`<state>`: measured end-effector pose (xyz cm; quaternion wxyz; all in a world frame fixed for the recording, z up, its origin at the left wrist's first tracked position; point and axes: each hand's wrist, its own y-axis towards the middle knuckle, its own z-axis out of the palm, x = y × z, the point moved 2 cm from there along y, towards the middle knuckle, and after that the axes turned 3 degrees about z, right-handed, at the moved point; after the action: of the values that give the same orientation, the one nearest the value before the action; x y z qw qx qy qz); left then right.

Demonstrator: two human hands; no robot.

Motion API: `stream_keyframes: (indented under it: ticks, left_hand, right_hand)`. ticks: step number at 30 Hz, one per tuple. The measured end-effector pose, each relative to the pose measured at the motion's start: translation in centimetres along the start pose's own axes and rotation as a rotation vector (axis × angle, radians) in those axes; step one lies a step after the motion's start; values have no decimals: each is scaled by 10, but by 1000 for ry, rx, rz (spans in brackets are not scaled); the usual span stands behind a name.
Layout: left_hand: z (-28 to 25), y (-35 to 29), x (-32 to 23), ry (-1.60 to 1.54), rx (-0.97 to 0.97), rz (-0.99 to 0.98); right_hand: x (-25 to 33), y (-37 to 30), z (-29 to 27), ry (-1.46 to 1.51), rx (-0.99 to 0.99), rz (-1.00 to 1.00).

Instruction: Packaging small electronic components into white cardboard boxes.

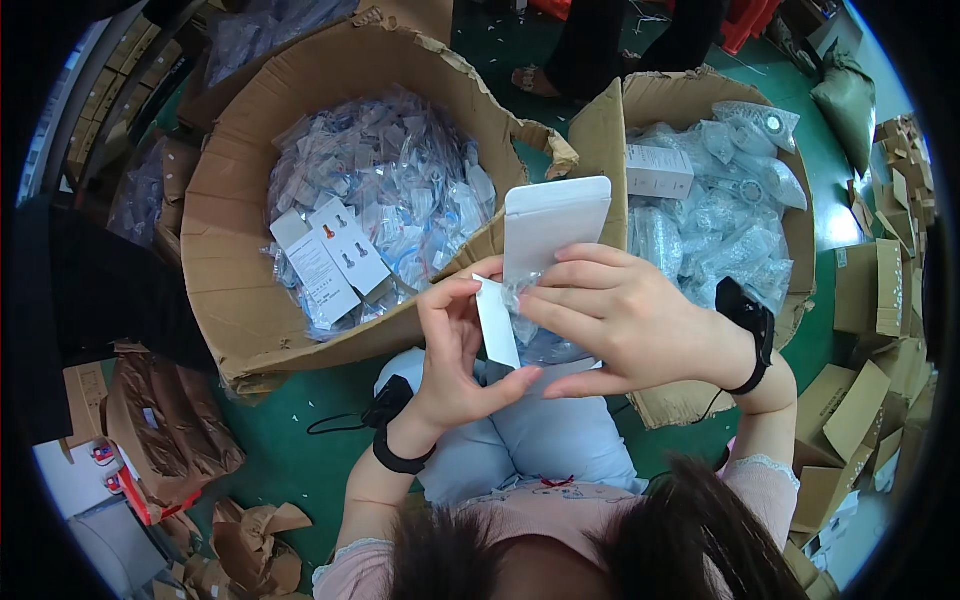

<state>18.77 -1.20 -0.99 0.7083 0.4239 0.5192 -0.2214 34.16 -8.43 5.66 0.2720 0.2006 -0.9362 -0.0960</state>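
Observation:
Above my lap I hold a small white box (557, 225) with its long lid flap standing up and a side flap spread out. My left hand (452, 355) is closed around the box's left side, its thumb along the near edge. In the box's mouth lies an item in clear plastic wrap (548, 347); what is inside the wrap is not clear. My right hand (645, 325) presses its fingers onto that wrap, with the thumb near the box's lower edge. Part of the box is hidden behind my hands.
A big open carton (225, 225) at left holds many clear bags, with printed white boxes (350, 245) on top. The right carton (800, 240) holds bubble-wrapped items (735, 205) and a white box (658, 172). Brown cartons (845, 410) crowd the far right. Another person's legs (590, 45) stand beyond.

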Motion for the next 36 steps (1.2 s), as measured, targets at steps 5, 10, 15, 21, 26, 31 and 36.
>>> stream_keyframes:
  ticks: [5,10,15,21,26,31,36]
  left_hand:
    - [9,2,7,31,-1,126]
    - [1,0,6,263,32,104]
    - [1,2,2,352,123,124]
    - [-3,7,-1,299,152,97]
    - [9,7,-1,-213,-170,-7]
    - [-10,22,-11,-206,61,-222]
    - [-11,34,-14,-183,174,-359]
  right_hand:
    - [-1,-1,-3,77,199,-4]
    - [-19,-43,12,289,-477,153]
    - [-8,-53,38,368,-590,319]
    - [2,-49,46,192,-381,373]
    - [-7,-55,68,636,-488,486]
    - [-9,-47,77,1164,-519,377]
    - [-8,-44,75,1125,-433,366]
